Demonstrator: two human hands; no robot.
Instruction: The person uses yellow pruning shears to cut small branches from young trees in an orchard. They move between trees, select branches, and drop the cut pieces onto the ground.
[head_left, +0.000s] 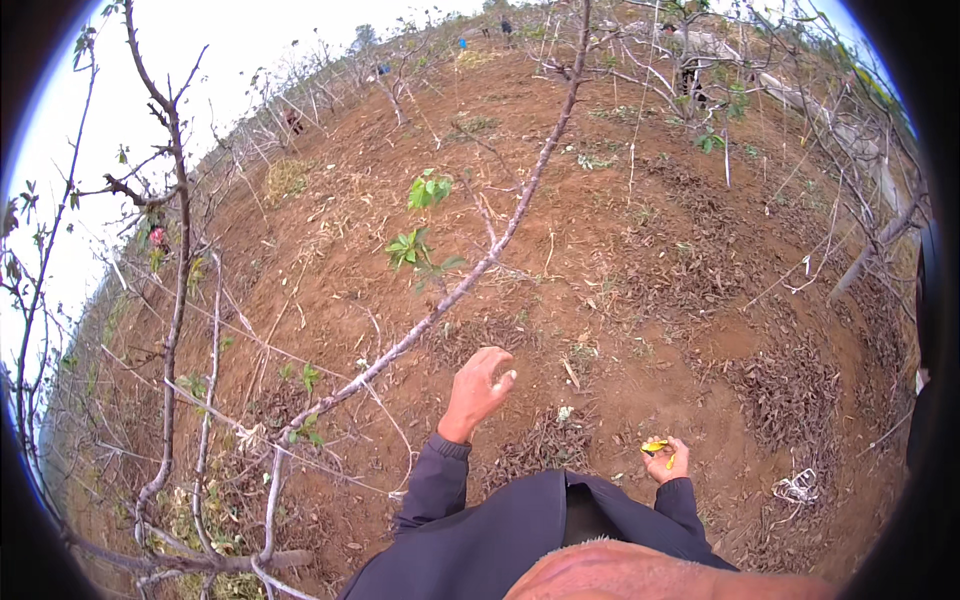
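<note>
My left hand (478, 388) is held out over the bare soil, thumb apart from the curved fingers, with nothing visible in it. Just beyond it, a long, thin tree branch (442, 311) slants up to the right, bearing a few green leaves (409, 247). Lower down on the right, my right hand (666, 469) is closed around a yellow-handled tool (655, 446), possibly pruning shears. Most of that tool is hidden by the palm and fingers, and its blades cannot be made out.
Upright branches (176, 300) and a low limb (247, 561) crowd the left side. Strings (632, 161) hang from trees behind. Dry leaf litter (787, 394) and a tangle of white twine (798, 487) lie at right. A dark-clothed person (927, 300) is partly visible at the right edge.
</note>
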